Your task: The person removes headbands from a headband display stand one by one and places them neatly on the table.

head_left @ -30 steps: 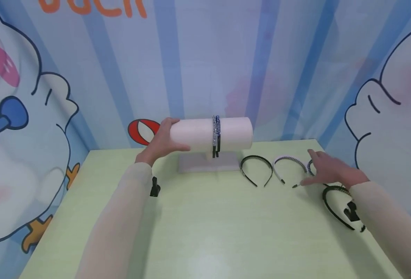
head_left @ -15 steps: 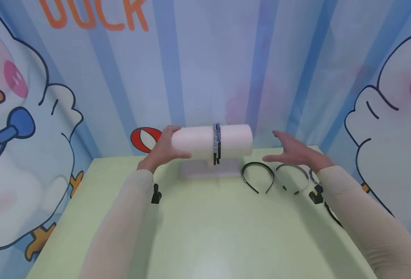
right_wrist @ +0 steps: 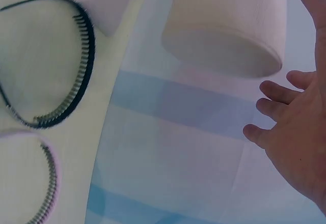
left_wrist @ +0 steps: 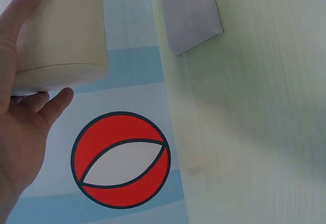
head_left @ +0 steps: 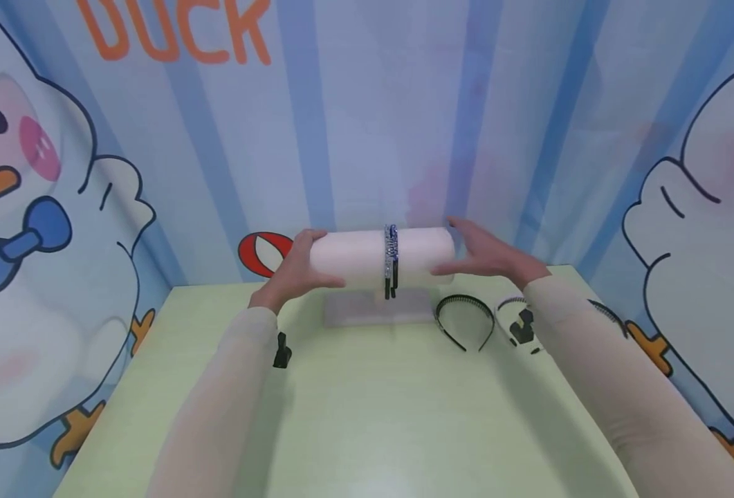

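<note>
While clamping fingers of left hand (head_left: 292, 271) on white roll (head_left: 349, 257), holds right hand (head_left: 488, 254) with fingers apart at roll's right end.

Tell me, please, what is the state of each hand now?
Left hand: holding the left end of the headband display stand.
Right hand: open at its right end; contact cannot be told.

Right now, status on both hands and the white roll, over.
Left hand gripping left end of white roll. Right hand at its right end, contact unclear. Glittery bands over roll. Black headband beside base, apparently not in the way.
</note>
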Motion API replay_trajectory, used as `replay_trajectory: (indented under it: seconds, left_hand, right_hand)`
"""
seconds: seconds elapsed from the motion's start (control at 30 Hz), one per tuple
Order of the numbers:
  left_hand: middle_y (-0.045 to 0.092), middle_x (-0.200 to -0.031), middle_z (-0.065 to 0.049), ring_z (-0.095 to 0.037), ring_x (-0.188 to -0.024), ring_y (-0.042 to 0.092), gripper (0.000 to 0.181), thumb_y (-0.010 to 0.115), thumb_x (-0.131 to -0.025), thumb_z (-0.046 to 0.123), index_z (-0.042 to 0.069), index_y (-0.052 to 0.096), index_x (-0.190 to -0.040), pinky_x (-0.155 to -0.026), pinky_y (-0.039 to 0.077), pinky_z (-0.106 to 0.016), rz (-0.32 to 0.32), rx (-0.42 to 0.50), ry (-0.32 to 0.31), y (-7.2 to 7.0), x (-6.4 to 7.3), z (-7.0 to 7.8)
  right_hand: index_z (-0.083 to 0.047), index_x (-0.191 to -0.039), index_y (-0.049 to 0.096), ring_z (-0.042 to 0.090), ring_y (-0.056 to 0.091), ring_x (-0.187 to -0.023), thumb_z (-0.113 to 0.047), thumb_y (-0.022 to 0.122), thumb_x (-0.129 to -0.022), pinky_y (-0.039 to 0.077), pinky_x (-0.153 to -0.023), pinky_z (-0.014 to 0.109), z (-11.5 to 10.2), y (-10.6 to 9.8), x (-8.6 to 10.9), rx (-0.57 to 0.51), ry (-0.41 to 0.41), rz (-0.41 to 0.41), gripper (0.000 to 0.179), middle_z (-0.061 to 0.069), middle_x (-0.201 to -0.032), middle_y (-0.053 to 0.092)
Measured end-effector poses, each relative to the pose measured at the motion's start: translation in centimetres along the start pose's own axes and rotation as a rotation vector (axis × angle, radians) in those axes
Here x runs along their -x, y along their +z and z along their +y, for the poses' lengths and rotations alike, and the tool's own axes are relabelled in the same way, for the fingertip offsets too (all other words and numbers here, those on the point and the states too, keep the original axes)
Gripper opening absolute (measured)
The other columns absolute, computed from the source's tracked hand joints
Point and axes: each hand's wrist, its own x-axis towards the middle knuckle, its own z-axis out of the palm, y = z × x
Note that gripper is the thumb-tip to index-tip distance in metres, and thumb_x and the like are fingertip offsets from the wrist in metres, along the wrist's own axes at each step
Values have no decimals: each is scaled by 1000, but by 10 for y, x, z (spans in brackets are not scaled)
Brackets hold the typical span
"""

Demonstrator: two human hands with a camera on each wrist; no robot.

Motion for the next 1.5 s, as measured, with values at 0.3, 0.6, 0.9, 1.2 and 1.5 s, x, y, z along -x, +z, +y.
replay_trajectory:
  seconds: [0.3, 0.6, 0.9, 1.2, 1.5]
  left_hand:
    - [34, -148, -5, -26, -128, 39, 103, 91, -72, 40, 18, 31, -152, -96, 47, -53, -9, 2, 3, 0, 1, -1]
    - [35, -148, -4, -25, -128, 40, 106, 91, -69, 45, 19, 31, -153, -98, 46, -53, -1, -11, 19, 0, -2, -7]
    - [35, -146, -3, -23, -127, 41, 107, 92, -68, 46, 19, 32, -152, -97, 47, -51, 5, 1, 27, -1, -3, -9]
    - [36, -146, -1, -22, -126, 41, 105, 92, -68, 44, 19, 33, -151, -95, 48, -50, -5, 12, 11, 4, -2, -7]
    - [36, -146, -2, -22, -126, 41, 105, 92, -69, 42, 18, 33, -152, -95, 49, -50, 8, -9, 15, 1, -4, -6]
  right_hand:
    - [-4, -160, 13, 36, 26, -145, -51, 86, -74, 29, -113, 54, -26, 10, -27, -29, -40, -68, 122, 20, -161, 22]
    - [0, -159, 9, 37, 12, -150, -52, 88, -70, 3, -118, 58, -40, 14, -47, 136, -85, -130, 130, 20, -164, 13]
    - [-1, -159, 9, 37, 11, -150, -56, 84, -72, -5, -116, 61, -47, 12, -63, 201, -51, -164, 127, 20, -163, 16]
    - [-4, -160, 7, 37, 10, -151, -63, 74, -80, 4, -119, 57, -48, 5, -73, 152, -1, -189, 120, 20, -164, 12]
    - [-4, -160, 5, 35, 10, -151, -57, 82, -75, 12, -120, 52, -55, 10, -78, 94, -8, -232, 126, 17, -165, 10]
